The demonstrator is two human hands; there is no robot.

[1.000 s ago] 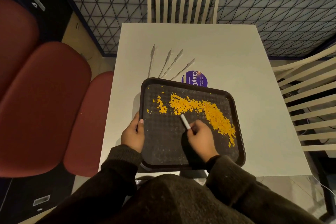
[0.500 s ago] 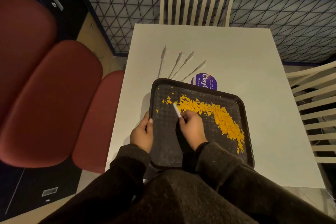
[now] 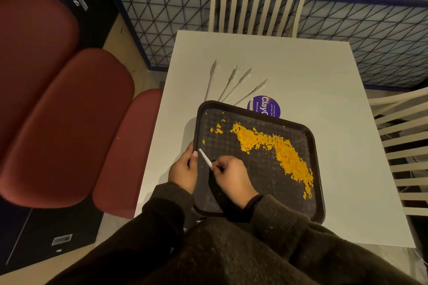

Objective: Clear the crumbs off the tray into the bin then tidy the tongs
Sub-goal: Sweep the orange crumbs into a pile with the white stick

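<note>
Crumbs not yet binned

My right hand (image 3: 231, 176) pinches a white stick (image 3: 205, 158); left hand (image 3: 184, 170) grips the tray (image 3: 319, 183) edge. Crumbs (image 3: 275, 148) beyond my knuckles, tongs (image 3: 231, 82) untouched.

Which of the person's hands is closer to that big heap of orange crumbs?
The right hand. It is over the tray holding a small white stick, just left of the orange crumbs. The left hand grips the tray's left rim, farther away.
</note>
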